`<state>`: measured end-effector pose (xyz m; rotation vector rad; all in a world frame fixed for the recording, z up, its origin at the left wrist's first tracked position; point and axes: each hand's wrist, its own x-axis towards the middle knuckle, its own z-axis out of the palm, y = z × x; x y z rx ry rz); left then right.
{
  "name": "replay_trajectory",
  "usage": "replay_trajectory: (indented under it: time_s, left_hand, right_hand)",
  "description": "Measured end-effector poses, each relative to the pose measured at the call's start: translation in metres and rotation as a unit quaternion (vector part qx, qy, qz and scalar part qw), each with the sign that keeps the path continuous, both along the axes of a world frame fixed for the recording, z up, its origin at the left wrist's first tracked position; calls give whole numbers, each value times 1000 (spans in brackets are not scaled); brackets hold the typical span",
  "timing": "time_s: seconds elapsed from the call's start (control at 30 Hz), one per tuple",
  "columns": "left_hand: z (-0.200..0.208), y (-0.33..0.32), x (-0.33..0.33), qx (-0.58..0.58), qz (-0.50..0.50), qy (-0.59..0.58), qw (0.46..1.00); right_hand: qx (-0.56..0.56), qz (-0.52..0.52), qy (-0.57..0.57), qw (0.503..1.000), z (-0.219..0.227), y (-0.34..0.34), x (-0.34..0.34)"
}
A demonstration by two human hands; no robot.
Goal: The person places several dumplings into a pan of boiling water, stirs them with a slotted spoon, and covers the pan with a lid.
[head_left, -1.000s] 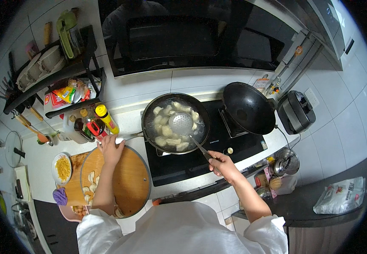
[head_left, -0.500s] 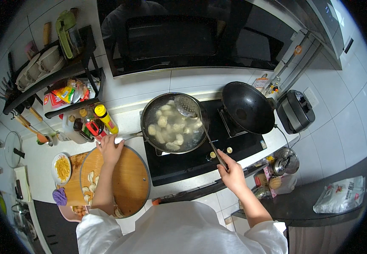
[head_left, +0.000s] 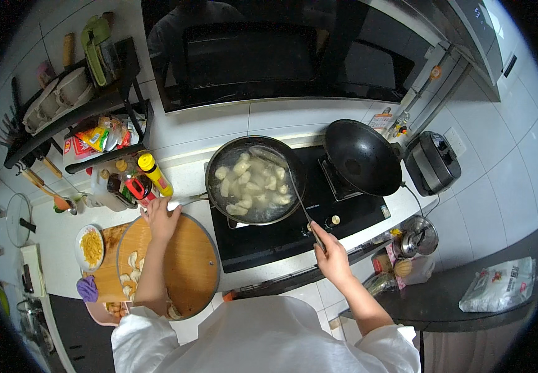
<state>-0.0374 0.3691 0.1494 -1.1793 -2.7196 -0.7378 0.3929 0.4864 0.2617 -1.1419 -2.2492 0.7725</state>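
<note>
A dark frying pan [head_left: 212,177] on the left side of the cooktop holds cloudy, steaming water with several pale dumplings [head_left: 244,186]. My right hand [head_left: 332,255] grips the handle of a perforated skimmer [head_left: 297,193]; its head is tilted in the water along the pan's far right side. My left hand [head_left: 161,219] is closed over the end of the pan's handle [head_left: 193,199], just above the far edge of a round wooden board [head_left: 191,255]. Uncooked dumplings [head_left: 133,273] lie on that board, partly hidden by my left forearm.
An empty black wok [head_left: 362,158] stands on the right burner of the black cooktop [head_left: 250,252]. Bottles [head_left: 154,174] cluster behind the board. Left are a plate of yellow food [head_left: 91,247] and a purple cloth [head_left: 87,288]. A grey appliance [head_left: 432,163] sits beyond the wok.
The skimmer's head has tipped and sunk lower into the water. The dumplings have shifted around the pan. My right hand has moved slightly left and nearer to me; my left hand stays put.
</note>
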Motion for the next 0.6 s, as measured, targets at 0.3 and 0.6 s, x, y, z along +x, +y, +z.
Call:
replay_trajectory:
  time_s: [0.3, 0.6]
  left_hand:
    - [0, -1, 0, 0, -2, -1, 1000]
    - [2, -1, 0, -5, -1, -13, 1000]
  right_hand:
    - [-91, 14, 80, 993, -6, 8, -4]
    - [-520, -44, 252, 815, -3, 31, -38]
